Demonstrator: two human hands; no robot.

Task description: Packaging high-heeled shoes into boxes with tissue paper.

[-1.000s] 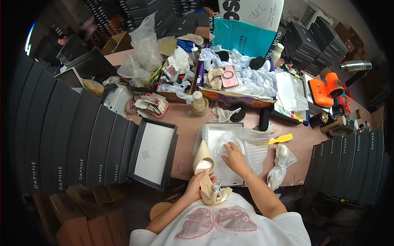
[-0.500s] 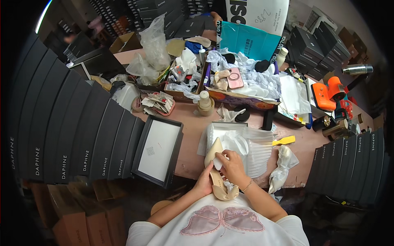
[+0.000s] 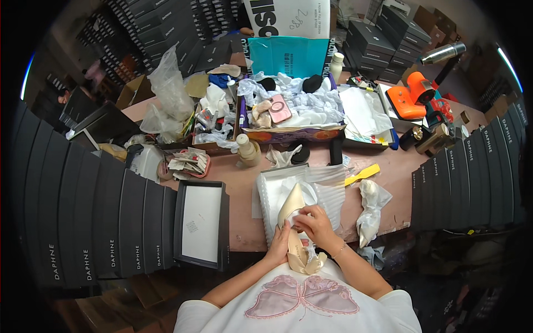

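A cream pointed-toe shoe [image 3: 293, 202] is held in front of my chest, toe pointing away, its insole and strap end close to my shirt. My left hand [image 3: 279, 245] is wrapped round its side from the left. The fingers of my right hand [image 3: 318, 226] are closed at the shoe's opening on a white wad [image 3: 294, 215], partly inside; whether it is paper or cloth I cannot tell. Beyond the shoe lies an open box [image 3: 270, 188] with white tissue and a ribbed translucent sheet [image 3: 327, 191]. To the right rests another shoe-shaped bundle [image 3: 371, 213] in white wrapping.
An open dark box [image 3: 201, 227] with a white inside stands on the left. Dark shoe boxes are stacked at left [image 3: 105, 216] and right [image 3: 472, 172]. A yellow tool [image 3: 362, 174], a bottle [image 3: 247, 150] and a tray of crumpled paper with a pink phone [image 3: 279, 109] lie beyond.
The view has turned to the right, so the table's things sit further left in it. My right fingers have pushed the white wad deeper into the shoe's opening; my left hand keeps its hold.
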